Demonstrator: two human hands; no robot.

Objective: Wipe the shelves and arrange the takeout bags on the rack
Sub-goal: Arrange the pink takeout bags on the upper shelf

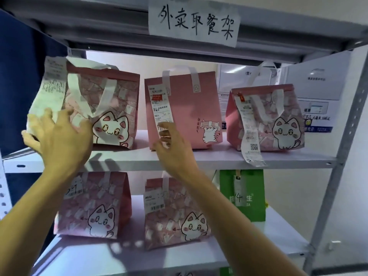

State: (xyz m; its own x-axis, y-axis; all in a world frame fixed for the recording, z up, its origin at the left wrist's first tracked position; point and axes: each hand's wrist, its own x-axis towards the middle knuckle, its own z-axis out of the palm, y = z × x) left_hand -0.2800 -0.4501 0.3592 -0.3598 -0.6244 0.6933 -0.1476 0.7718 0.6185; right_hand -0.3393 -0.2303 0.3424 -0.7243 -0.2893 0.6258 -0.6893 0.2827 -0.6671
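Grey metal shelving (336,140) with perforated uprights fills the view, and a handwritten paper sign (194,19) is taped to the front lip of the top shelf.

On the upper shelf (219,158) three pink takeout bags stand in a row. The left cat bag (111,108) sits at the left end, turned slightly, with white handles drooping over its front and a long receipt (50,86) hanging at its left side. The left hand (59,136) presses against this bag's lower left front, fingers spread apart and laid flat on the receipt and bag; the thumb wraps toward the bag's left edge. The plain pink bag (189,108) stands in the middle of the shelf, close to its front edge, a receipt strip (161,108) running down its left face. The right hand (175,150) reaches to that strip's lower end, fingers loosely apart with the tips touching the paper; whether they pinch it I cannot tell. The right cat bag (278,120) stands toward the right end, its receipt (250,136) dangling past the shelf's front edge.

On the lower shelf (282,236), two more pink cat bags stand at the left (95,208) and the middle (175,216), and a green bag (243,196) stands behind them toward the right.
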